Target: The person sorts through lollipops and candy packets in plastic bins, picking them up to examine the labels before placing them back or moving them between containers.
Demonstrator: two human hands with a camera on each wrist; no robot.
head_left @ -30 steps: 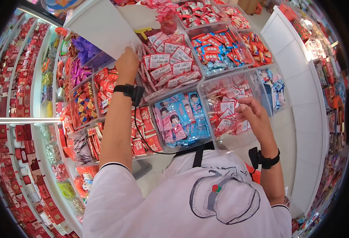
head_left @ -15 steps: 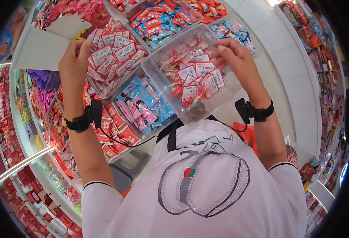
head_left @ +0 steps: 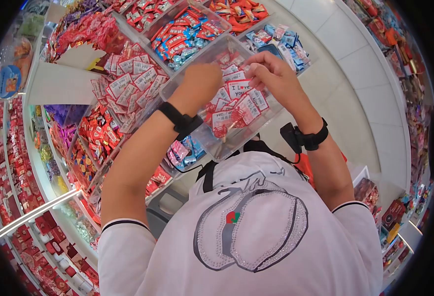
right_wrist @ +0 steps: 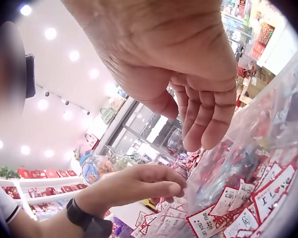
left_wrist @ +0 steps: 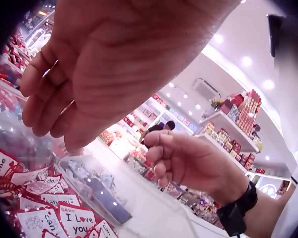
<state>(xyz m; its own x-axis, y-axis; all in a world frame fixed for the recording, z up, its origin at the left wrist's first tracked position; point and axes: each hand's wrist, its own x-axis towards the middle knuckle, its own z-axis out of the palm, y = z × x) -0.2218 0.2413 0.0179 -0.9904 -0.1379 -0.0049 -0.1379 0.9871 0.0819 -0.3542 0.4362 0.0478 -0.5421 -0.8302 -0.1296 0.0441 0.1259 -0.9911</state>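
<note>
In the head view, a clear plastic bin (head_left: 195, 132) holds red-edged white packets with printed words, one reading "I Love you" (head_left: 240, 89). My left hand (head_left: 200, 85) is over the bin's left side, its fingertips hidden from above. Seen from the left wrist, that hand's fingers (left_wrist: 42, 111) hang loosely bent above the packets, with nothing in them. Above the bin's right side is my right hand (head_left: 274, 75), fingers slightly bent. The right wrist view shows its fingers (right_wrist: 208, 116) hanging loosely, holding nothing.
More "can you kiss me" packets (head_left: 133, 86) are heaped left of the bin. Beyond lie red and blue wrapped sweets (head_left: 182, 37), with blue packets (head_left: 283, 44) at the right. A white panel (head_left: 59, 85) stands at far left. Stocked shelves (head_left: 27, 167) line the side.
My left hand has moved right from beside the white panel, over the heaped packets, to above the clear bin. The right hand stays near the bin's right side while the head view has shifted.
</note>
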